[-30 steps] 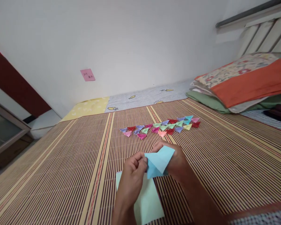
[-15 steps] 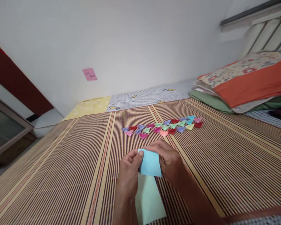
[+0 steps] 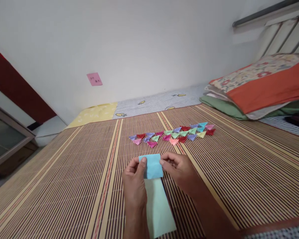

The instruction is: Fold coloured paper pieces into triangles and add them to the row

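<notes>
A small blue piece of paper [image 3: 153,167] is held up between both hands. My left hand [image 3: 135,177] pinches its left side, thumb on the near face. At the upper right edge, my right hand [image 3: 179,169] closes thumb and fingers on the paper. Beneath it a pale green sheet of paper [image 3: 160,209] lies on the striped mat [image 3: 77,179], partly covered by my left wrist. Beyond the hands, several small folded paper pieces [image 3: 183,133] in many colours lie in uneven rows.
Folded bedding [image 3: 269,93] with an orange and floral cover is stacked at the right. A patterned sheet [image 3: 154,101] runs along the white wall, which carries a pink note [image 3: 94,79]. A glass-fronted cabinet [image 3: 7,139] stands at the left.
The blue paper has shifted left and slightly up. My right hand has moved from behind the paper to a pinch at its right edge.
</notes>
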### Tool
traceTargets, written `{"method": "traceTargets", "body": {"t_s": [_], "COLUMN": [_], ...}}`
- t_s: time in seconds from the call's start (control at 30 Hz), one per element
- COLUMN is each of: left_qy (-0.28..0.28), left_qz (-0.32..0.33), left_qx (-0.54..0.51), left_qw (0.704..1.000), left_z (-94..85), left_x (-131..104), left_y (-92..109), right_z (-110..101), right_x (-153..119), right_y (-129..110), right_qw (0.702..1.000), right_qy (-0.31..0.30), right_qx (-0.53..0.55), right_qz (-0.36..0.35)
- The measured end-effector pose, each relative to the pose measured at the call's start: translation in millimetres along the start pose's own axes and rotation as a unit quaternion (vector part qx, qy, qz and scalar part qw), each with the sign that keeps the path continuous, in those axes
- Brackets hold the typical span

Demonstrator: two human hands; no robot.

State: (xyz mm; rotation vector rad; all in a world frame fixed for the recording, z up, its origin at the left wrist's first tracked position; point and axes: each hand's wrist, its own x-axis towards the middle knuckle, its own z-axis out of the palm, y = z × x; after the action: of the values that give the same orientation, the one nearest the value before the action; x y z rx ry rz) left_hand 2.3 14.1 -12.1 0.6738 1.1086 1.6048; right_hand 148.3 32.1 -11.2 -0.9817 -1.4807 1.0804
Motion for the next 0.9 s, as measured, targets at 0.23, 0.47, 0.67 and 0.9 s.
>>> {"method": "traceTargets", "body": {"t_s": [0.23, 0.47, 0.67, 0.9], "left_qy": [-0.013, -0.065, -0.129, -0.144], "left_qz": [0.032, 0.023, -0.01, 0.002], "left_qx": [0.047, 0.081, 0.107, 0.15], "left_qw": [0.998, 0.994, 0.986, 0.978], "left_z": [-0.3, -0.2, -3.3, -5.4], "left_x": [-1.6, -3.3, -2.4, -2.9], "left_y": [-1.5, -1.4, 1.4, 4.0], "right_z": [2.6, 8.8, 0.2, -1.4], "right_x": [-1.7, -4.3, -2.5, -3.2], "right_y": [-2.1, -0.9, -5.4, -8.6], "right_qw": [0.999, 0.999, 0.999, 0.98], "right_qy": [-0.011, 0.043, 0.018, 0.013], "right_qx": [0.029, 0.006, -0.031, -0.138], "right_qz": [0.018, -0.009, -0.041, -0.14]}}
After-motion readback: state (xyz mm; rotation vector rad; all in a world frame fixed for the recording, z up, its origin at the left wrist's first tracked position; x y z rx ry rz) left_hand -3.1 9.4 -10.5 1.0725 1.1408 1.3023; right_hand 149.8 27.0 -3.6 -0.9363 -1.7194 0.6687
